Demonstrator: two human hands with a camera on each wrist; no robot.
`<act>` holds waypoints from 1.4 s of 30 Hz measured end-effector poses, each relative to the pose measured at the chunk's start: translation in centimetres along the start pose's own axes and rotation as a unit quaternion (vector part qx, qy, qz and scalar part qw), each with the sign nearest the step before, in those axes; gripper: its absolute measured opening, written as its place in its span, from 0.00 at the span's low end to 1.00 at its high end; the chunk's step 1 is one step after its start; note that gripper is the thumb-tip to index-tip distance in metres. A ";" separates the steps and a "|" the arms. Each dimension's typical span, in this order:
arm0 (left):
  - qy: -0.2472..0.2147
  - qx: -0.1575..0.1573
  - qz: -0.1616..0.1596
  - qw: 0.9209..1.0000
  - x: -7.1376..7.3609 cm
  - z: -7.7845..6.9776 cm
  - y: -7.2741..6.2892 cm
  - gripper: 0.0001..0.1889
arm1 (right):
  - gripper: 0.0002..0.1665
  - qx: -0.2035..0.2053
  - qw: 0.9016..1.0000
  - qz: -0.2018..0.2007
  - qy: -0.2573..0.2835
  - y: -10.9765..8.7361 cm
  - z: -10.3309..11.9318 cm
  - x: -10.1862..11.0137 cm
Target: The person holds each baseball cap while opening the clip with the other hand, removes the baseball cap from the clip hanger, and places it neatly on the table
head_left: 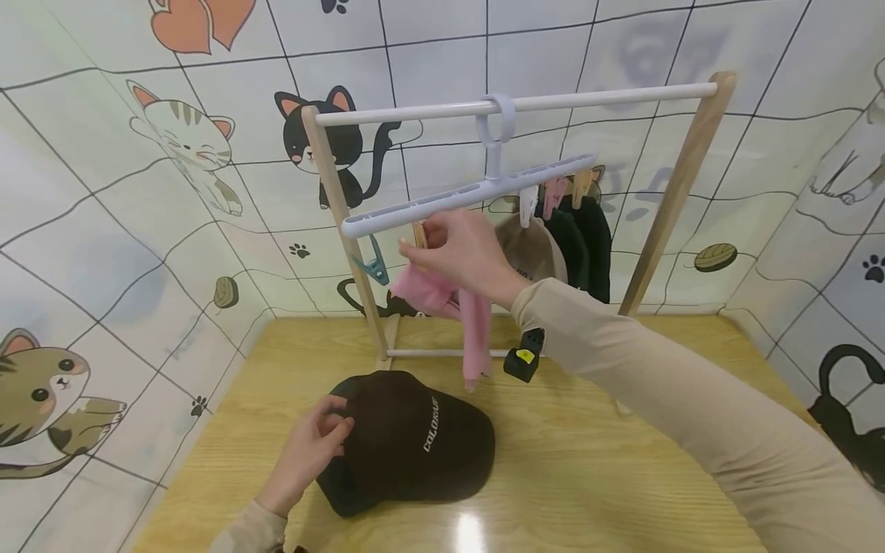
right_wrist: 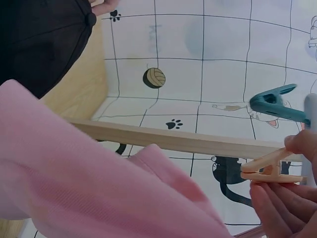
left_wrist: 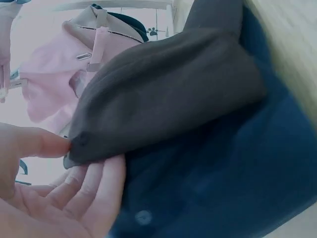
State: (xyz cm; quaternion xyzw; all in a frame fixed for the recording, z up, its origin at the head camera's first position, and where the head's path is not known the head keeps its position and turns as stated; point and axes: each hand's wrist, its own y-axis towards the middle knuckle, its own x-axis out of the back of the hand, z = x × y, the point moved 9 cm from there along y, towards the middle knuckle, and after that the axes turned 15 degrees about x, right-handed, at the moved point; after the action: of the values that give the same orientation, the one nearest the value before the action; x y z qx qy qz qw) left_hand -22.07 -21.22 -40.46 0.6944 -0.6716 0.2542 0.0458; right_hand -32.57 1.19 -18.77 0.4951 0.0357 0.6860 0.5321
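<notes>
Both hands are at work. With thumb and fingers closed together, the person's left hand (head_left: 313,443) pinches the crown of a dark brown fabric cap (head_left: 394,438) with white lettering on its front. This cap sits on the pale yellow wooden tabletop (head_left: 588,491), lying over a dark blue fabric cap (left_wrist: 223,163) that shows along its edge. Higher up, the right hand (head_left: 466,250) pinches a peach-coloured clothespin (right_wrist: 262,164) between thumb and fingers, just under a long pale blue plastic hanger (head_left: 442,202). A soft pink fabric cap (head_left: 429,290) hangs below that hand; in the right wrist view the clothespin's tips are apart from its cloth, and what bears the cap there cannot be told

Ringed over a slim white rod (head_left: 415,112) between wooden uprights (head_left: 667,192), the hanger tilts, its left end lower. That end carries a teal plastic clip (head_left: 376,269), holding nothing. Toward the other end, a white clip (head_left: 528,205), a pink clip (head_left: 553,197) and a light orange clip (head_left: 581,189) hold a row: a beige cap (head_left: 528,250), a dark green cap (head_left: 571,244) and a black cap (head_left: 598,238)
</notes>
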 end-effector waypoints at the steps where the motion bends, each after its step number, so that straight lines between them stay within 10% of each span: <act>1: 0.014 -0.017 -0.006 1.000 0.1 -0.5 0.0 0.11 | 0.14 0.003 1.000 -0.009 0.010 0.0 0.0 0.1; 10: 0.132 -0.173 -0.109 0.970 1.5 -6.2 -0.2 0.07 | 0.14 0.041 0.997 -0.055 0.023 0.5 0.8 0.8; 26: 0.097 -0.200 -0.058 0.973 -2.4 -11.5 0.6 0.16 | 0.15 0.000 0.993 -0.052 0.109 0.3 -0.8 2.0; 33: 0.084 -0.216 -0.057 0.971 -2.9 -12.3 0.5 0.16 | 0.11 0.091 0.990 -0.099 -0.042 0.4 -0.7 5.7; 42: 0.083 -0.224 -0.041 0.970 -3.7 -13.3 0.4 0.21 | 0.26 0.095 0.976 -0.070 -0.184 -0.2 -3.9 7.0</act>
State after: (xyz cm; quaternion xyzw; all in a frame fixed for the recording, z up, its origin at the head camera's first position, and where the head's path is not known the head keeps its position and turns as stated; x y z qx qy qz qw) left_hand -26.22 -12.50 -30.59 0.6695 -0.6766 0.1518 0.2664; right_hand -34.82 8.48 -16.32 0.6572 0.0366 0.5374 0.5272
